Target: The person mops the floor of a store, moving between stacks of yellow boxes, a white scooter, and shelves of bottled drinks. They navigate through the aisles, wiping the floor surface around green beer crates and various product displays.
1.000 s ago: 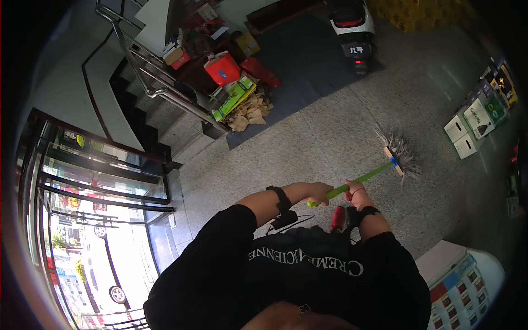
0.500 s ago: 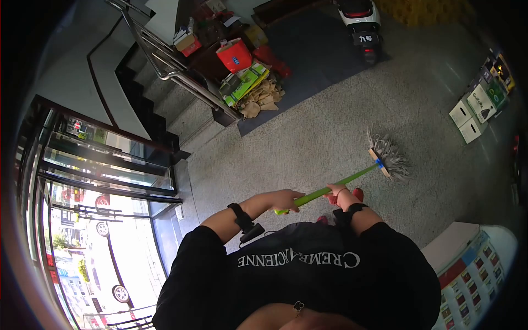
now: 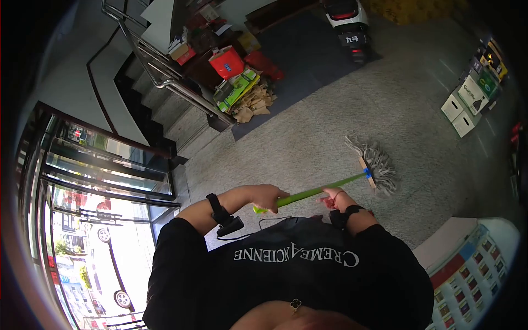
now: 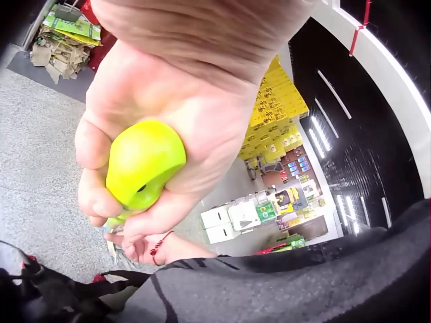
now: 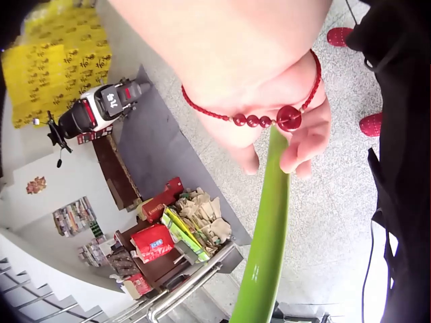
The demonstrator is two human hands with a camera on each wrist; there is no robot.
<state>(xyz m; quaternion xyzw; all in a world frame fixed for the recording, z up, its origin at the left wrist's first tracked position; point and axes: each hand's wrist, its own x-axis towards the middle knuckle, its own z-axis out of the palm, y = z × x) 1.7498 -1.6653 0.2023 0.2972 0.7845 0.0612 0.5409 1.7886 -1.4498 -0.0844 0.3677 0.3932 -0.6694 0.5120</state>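
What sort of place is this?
Probably the entrance hall of a shop or similar building: there are stairs, a scooter standing indoors, and a glass front facing outside.

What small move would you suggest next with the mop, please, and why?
I would probably slide the mop head a little sideways across the floor: its strands lie spread there, the left hand grips the handle at its end, and the right hand holds it lower down.
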